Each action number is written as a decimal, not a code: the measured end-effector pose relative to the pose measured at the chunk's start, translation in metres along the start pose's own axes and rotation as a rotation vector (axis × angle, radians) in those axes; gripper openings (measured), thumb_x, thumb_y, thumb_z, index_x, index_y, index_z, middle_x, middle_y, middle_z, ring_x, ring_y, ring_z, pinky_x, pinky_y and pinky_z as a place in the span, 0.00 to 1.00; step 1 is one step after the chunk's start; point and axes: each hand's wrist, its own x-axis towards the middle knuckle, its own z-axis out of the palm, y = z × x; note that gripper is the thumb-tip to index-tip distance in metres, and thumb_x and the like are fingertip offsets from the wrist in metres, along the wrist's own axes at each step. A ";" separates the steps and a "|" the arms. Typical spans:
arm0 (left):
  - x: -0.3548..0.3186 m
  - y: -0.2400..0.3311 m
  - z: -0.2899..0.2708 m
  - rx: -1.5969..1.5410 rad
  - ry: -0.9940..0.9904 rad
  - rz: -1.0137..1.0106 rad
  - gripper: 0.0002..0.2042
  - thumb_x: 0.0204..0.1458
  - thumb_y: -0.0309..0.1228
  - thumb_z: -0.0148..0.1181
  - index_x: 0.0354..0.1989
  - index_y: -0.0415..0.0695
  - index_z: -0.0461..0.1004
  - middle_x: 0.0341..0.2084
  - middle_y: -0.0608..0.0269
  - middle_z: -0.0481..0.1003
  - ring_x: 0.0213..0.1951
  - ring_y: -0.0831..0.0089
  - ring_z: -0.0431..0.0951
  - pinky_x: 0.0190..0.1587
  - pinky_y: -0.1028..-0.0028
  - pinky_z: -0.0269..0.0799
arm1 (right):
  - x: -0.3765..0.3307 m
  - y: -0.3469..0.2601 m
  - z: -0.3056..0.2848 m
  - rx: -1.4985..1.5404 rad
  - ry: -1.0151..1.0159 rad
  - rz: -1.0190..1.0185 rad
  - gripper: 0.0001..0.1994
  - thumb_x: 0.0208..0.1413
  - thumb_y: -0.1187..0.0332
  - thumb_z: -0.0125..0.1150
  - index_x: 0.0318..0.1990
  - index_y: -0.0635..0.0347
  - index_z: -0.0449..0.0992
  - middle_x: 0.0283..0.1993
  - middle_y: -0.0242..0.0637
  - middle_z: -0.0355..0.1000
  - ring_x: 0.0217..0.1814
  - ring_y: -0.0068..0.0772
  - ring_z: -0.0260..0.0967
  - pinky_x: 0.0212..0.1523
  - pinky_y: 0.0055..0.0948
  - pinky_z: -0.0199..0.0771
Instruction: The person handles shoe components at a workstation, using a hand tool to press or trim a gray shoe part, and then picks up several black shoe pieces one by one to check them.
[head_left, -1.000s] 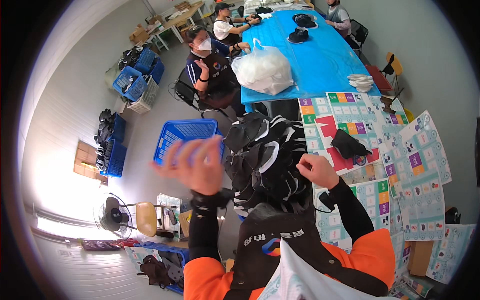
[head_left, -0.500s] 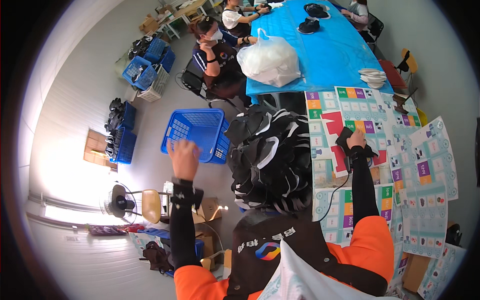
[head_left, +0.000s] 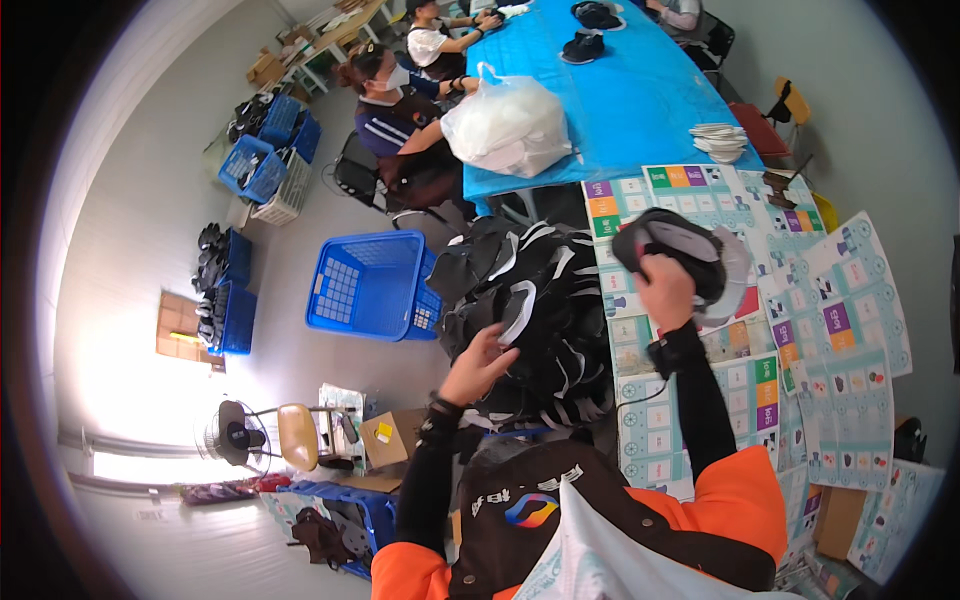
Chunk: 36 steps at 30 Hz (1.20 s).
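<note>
My right hand (head_left: 665,290) grips a black cap (head_left: 650,228) with a grey inside and a pale brim, held over the printed sheets (head_left: 740,385) on the right. The cap is slightly blurred by motion. My left hand (head_left: 478,368) hangs over the near left side of a tall pile of black caps (head_left: 560,345) with white edges. Its fingers are apart and hold nothing; whether they touch the pile I cannot tell.
A blue basket (head_left: 318,318) stands on the floor left of the pile. Ahead is a blue-covered table (head_left: 640,100) with a white plastic bag (head_left: 510,130), a stack of white pieces (head_left: 718,142) and caps. Several people sit around it. A fan (head_left: 235,430) stands at the left.
My left hand has moved right, from above the basket to the pile. My right hand has lifted the black cap off the sheets and moved left and nearer. The view has shifted slightly.
</note>
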 end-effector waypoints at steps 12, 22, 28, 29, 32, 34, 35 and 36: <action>0.036 0.066 0.043 0.521 0.140 0.483 0.33 0.56 0.30 0.55 0.69 0.28 0.52 0.42 0.29 0.75 0.46 0.36 0.76 0.49 0.51 0.72 | -0.085 -0.188 -0.008 0.206 0.010 -0.155 0.09 0.46 0.73 0.67 0.35 0.61 0.77 0.38 0.42 0.74 0.40 0.45 0.73 0.36 0.41 0.74; -0.058 0.041 -0.004 0.540 -0.155 0.814 0.30 0.53 0.29 0.61 0.67 0.43 0.63 0.45 0.41 0.75 0.44 0.42 0.78 0.46 0.53 0.75 | -0.167 -0.275 -0.055 -0.046 0.115 0.060 0.17 0.57 0.72 0.62 0.55 0.59 0.77 0.50 0.45 0.78 0.47 0.48 0.78 0.44 0.38 0.78; -0.088 0.067 -0.046 0.367 -0.798 0.702 0.17 0.61 0.41 0.59 0.46 0.37 0.77 0.32 0.45 0.81 0.37 0.49 0.82 0.49 0.59 0.76 | -0.246 -0.283 -0.068 -0.207 0.178 0.332 0.13 0.56 0.73 0.61 0.49 0.61 0.79 0.38 0.50 0.79 0.35 0.51 0.78 0.36 0.41 0.79; -0.096 0.088 -0.069 0.241 -0.871 0.596 0.16 0.62 0.40 0.58 0.40 0.36 0.79 0.30 0.49 0.81 0.35 0.54 0.83 0.52 0.61 0.76 | -0.255 -0.282 -0.076 -0.217 0.180 0.345 0.13 0.56 0.73 0.61 0.49 0.61 0.79 0.38 0.50 0.79 0.35 0.51 0.78 0.36 0.41 0.79; -0.116 0.115 -0.147 -0.436 -1.051 0.688 0.12 0.62 0.30 0.53 0.28 0.39 0.78 0.23 0.58 0.82 0.27 0.66 0.83 0.68 0.56 0.62 | -0.280 -0.289 -0.098 -0.181 0.256 0.444 0.13 0.61 0.72 0.59 0.52 0.59 0.79 0.36 0.52 0.77 0.35 0.54 0.78 0.35 0.39 0.76; -0.109 0.114 -0.177 -0.988 -1.396 1.084 0.13 0.62 0.26 0.49 0.25 0.42 0.76 0.19 0.61 0.80 0.21 0.67 0.82 0.72 0.50 0.54 | -0.285 -0.295 -0.112 -0.160 0.248 0.490 0.13 0.61 0.72 0.58 0.52 0.58 0.79 0.36 0.53 0.77 0.35 0.54 0.78 0.34 0.39 0.76; -0.106 0.122 -0.183 -1.100 -1.625 1.225 0.14 0.61 0.25 0.46 0.24 0.43 0.76 0.16 0.63 0.79 0.19 0.67 0.80 0.72 0.48 0.53 | -0.289 -0.295 -0.119 -0.152 0.245 0.545 0.13 0.61 0.72 0.58 0.52 0.57 0.79 0.35 0.54 0.77 0.34 0.54 0.78 0.34 0.39 0.75; -0.112 0.124 -0.183 -1.022 -1.538 1.205 0.15 0.63 0.28 0.45 0.24 0.41 0.75 0.15 0.66 0.78 0.18 0.67 0.80 0.70 0.46 0.55 | -0.295 -0.291 -0.124 -0.161 0.255 0.554 0.13 0.61 0.71 0.58 0.52 0.57 0.79 0.33 0.54 0.76 0.33 0.54 0.77 0.33 0.39 0.74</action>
